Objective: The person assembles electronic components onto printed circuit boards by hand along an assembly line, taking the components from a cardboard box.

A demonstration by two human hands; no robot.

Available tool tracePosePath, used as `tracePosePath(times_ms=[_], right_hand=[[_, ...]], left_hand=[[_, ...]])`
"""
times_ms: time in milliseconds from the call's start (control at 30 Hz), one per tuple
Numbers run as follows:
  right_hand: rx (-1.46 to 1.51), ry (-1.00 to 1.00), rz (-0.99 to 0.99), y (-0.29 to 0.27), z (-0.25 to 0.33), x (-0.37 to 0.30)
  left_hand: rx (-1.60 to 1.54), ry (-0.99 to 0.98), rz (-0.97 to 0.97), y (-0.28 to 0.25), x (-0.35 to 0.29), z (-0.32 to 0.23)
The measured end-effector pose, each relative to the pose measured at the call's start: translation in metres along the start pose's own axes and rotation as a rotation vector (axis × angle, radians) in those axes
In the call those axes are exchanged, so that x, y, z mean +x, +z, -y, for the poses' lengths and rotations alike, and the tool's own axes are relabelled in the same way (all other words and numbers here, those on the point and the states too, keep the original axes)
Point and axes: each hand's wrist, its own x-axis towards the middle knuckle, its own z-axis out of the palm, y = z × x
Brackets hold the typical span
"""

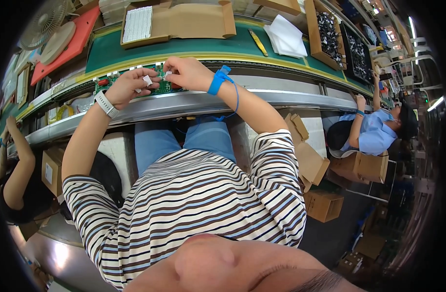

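A green circuit board [159, 90] with white and red parts on it lies along the rail in front of me, partly covered by my hands. My left hand [127, 89], with a white watch on its wrist, curls over the board's left part and holds a small white connector-like part [147, 81] at its fingers. Over the board's right part, my right hand [189, 74] pinches another small white part [168, 76], low against the board. A blue strap [216, 83] with a cord is around my right wrist. The fingertips hide part of both pieces.
Beyond the metal rail [262, 99] is a green work surface [103, 53]. On it are an open cardboard box [201, 22] with white parts, a yellow cutter knife [258, 43], white sheets [285, 37] and a box of black parts [314, 24]. Co-workers sit on both sides.
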Motion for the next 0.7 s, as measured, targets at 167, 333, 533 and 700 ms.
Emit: tracePosePath(times_ms=[167,333,533,700], right_hand=[[-0.316,-0.164,0.068,0.009,-0.007,0.006],[-0.511,-0.192,0.108,0.019,-0.011,0.009],[-0.562,-0.173,0.106,0.022,-0.015,0.01],[-0.564,-0.189,0.08,0.023,-0.016,0.01]], left_hand=[[0.117,0.001,-0.079,-0.001,-0.001,-0.006],[0.581,0.172,-0.115,-0.004,0.004,0.004],[0.883,0.378,-0.218,0.008,0.005,0.006],[1.245,0.527,-0.208,0.012,0.008,0.007]])
